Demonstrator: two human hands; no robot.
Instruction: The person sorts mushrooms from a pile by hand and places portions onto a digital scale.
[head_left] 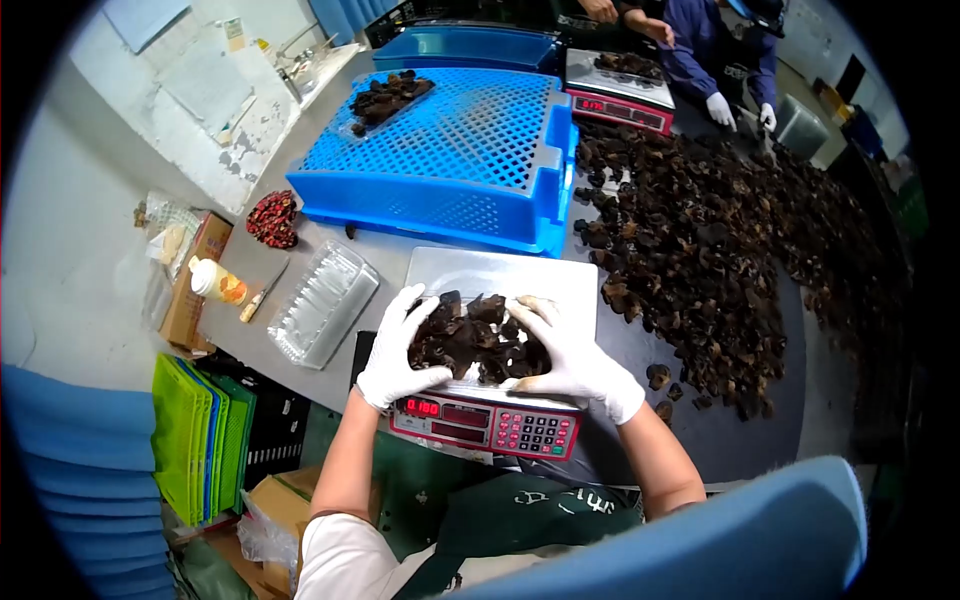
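Note:
In front of me a pile of dark dried wood ear mushrooms [470, 340] rests on the metal plate [505, 270] of a red digital scale [485, 425]. White gloves cover both hands. My left hand [400, 350] curves round the left side of the pile, thumb toward the front edge. From the right, my right hand [570, 360] closes on the other side, its fingers over the mushrooms and its fingertips stained brown. Glints among the pieces may be clear plastic; I cannot tell whether a tray lies under them. Red digits are lit on the scale's display.
An upturned blue crate [420, 195] bears a tray of mushrooms [390, 100]. Left stand a clear plastic box [325, 303], a knife [264, 290], a bottle [217, 282] and red items [272, 220]. Loose mushrooms [700, 270] spread rightward. A second scale [620, 108] and a gloved co-worker [700, 60] are beyond.

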